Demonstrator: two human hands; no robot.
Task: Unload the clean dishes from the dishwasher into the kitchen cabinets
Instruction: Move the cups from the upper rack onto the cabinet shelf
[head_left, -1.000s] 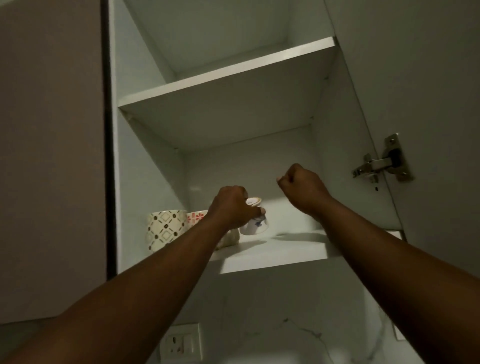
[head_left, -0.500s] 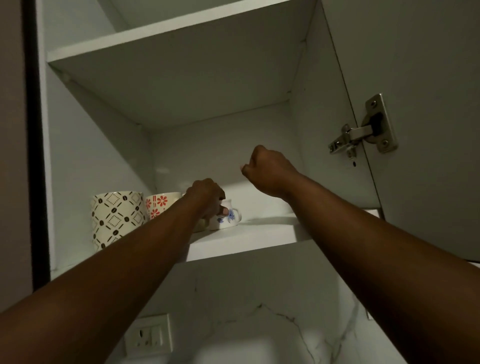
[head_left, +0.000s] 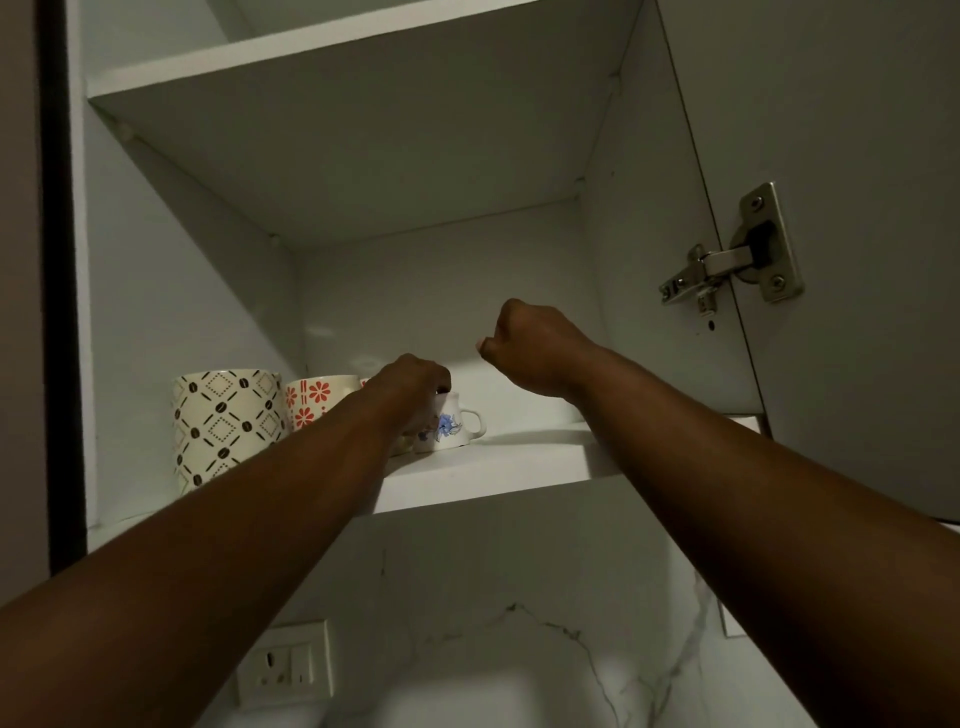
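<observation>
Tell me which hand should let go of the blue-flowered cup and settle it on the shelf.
Left. The left hand already grips the blue-flowered cup standing on the shelf; the right hand is fisted above, holding nothing visible.

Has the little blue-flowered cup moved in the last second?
Yes. The blue-flowered cup, gripped by the left hand, was tipped above the shelf; it now stands on it, right of the red-flowered mug.

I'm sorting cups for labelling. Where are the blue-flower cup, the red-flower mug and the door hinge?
blue-flower cup (head_left: 448, 426): head view, flowered side.
red-flower mug (head_left: 311, 397): head view, front wall.
door hinge (head_left: 730, 260): head view, metal arm.
</observation>
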